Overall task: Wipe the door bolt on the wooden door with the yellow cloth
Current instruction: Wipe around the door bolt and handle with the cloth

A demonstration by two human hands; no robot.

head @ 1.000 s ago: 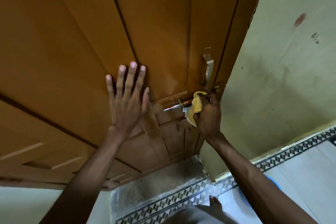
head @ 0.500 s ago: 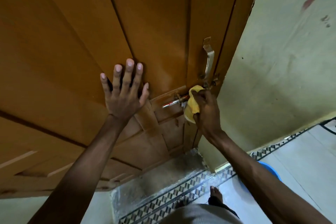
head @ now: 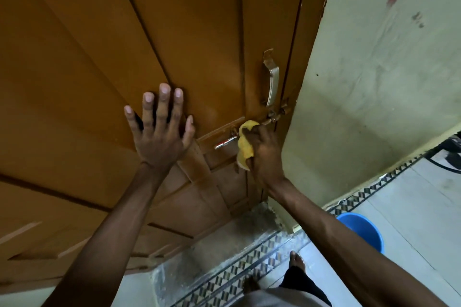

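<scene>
The wooden door point(head: 99, 45) fills the left and middle of the head view. Its metal door bolt point(head: 225, 142) runs slantwise below the pull handle; the shiny left end shows, the middle is hidden. My right hand point(head: 265, 154) is closed around the yellow cloth point(head: 244, 148) and presses it onto the bolt's middle. My left hand point(head: 159, 129) lies flat on the door panel to the left of the bolt, fingers spread, holding nothing.
A silver pull handle point(head: 272, 80) is fixed just above the bolt. The pale green wall point(head: 374, 82) meets the door frame on the right. A blue bucket point(head: 361, 232) stands on the tiled floor at lower right, near my bare foot point(head: 298, 260).
My right hand has slid the cloth leftward along the bolt, away from the frame, uncovering its right end. My left hand has stayed flat on the door.
</scene>
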